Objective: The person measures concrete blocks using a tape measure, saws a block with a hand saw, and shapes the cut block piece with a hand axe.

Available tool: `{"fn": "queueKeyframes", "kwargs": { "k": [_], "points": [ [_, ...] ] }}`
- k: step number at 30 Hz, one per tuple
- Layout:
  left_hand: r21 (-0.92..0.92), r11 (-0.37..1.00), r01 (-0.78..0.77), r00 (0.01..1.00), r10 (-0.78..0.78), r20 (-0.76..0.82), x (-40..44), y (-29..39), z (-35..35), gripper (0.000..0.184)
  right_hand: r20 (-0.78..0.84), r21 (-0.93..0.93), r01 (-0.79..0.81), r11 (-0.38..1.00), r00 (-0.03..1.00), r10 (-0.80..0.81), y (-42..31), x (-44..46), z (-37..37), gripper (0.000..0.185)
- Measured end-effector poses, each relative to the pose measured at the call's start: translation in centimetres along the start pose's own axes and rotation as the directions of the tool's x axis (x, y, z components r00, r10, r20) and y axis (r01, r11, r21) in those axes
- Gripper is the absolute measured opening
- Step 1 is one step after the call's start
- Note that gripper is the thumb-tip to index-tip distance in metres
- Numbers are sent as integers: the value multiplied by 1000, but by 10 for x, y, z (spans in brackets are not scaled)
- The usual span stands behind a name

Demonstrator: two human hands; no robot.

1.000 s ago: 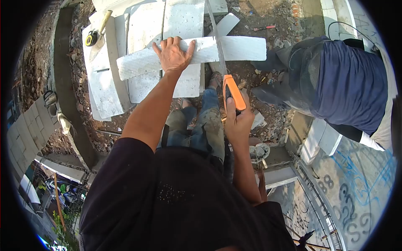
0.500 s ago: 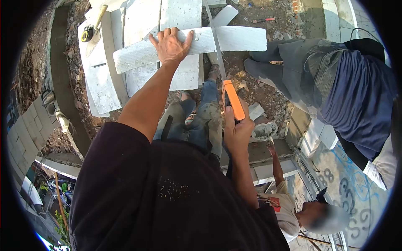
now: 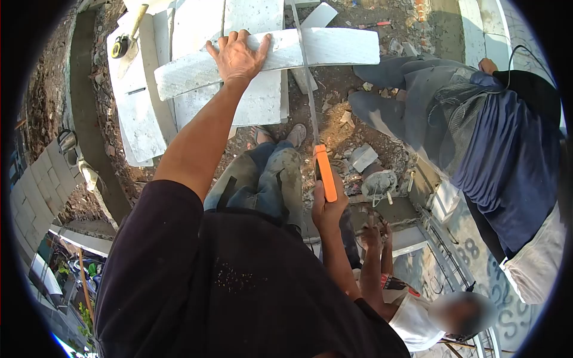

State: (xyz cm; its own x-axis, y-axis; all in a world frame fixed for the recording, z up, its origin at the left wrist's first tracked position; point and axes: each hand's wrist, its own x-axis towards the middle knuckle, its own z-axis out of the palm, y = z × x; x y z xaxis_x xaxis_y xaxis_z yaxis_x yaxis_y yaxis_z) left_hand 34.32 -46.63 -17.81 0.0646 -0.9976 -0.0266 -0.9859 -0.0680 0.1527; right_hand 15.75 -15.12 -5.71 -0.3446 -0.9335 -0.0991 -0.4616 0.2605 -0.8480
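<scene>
A long pale block (image 3: 346, 46) lies across several light slabs (image 3: 253, 104), its right end jutting past them. My left hand (image 3: 237, 55) presses on the block with fingers spread. A handsaw (image 3: 310, 101) with an orange handle is in my right hand (image 3: 329, 206), fingers wrapped round the handle. The saw blade crosses the block to the right of my left hand. Whether it sits in a cut is too small to tell.
A tape measure (image 3: 120, 46) and a trowel (image 3: 139, 19) lie on the slabs at left. One co-worker in dark blue (image 3: 507, 161) bends over at right. Another co-worker (image 3: 415, 319) is at lower right, hands near a bucket (image 3: 379, 184). Rubble covers the ground.
My right hand and the saw have moved back toward me. Block and left hand appear higher in view. The lower-right co-worker has come into view, and the right one has shifted.
</scene>
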Motion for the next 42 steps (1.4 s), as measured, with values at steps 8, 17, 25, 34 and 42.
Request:
{"fn": "queueKeyframes", "kwargs": {
  "k": [8, 17, 25, 34, 42],
  "points": [
    [17, 1000, -15, 1000, 16, -13, 4, -5, 8, 72, 128, 128, -178, 976, 978, 162, -2, 95, 28, 34],
    [13, 1000, -27, 998, 27, -64, 0, -5, 10, 72, 73, 186, -132, 974, 990, 120, 25, 68, 42, 37],
    [-2, 999, -38, 998, 38, -47, -1, -1, 3, 69, 49, 60, 50, 997, 997, -53, 105, -29, 15, 53],
    [-171, 985, -24, 997, 12, -73, -3, -1, -10, 62, 153, 214, -126, 969, 984, 94, -55, 80, -11, 48],
    [-260, 966, 10, 997, -28, -67, -2, -2, -23, 61, 469, -182, 359, 916, 850, -240, -174, 296, 78, 49]
  ]
}}
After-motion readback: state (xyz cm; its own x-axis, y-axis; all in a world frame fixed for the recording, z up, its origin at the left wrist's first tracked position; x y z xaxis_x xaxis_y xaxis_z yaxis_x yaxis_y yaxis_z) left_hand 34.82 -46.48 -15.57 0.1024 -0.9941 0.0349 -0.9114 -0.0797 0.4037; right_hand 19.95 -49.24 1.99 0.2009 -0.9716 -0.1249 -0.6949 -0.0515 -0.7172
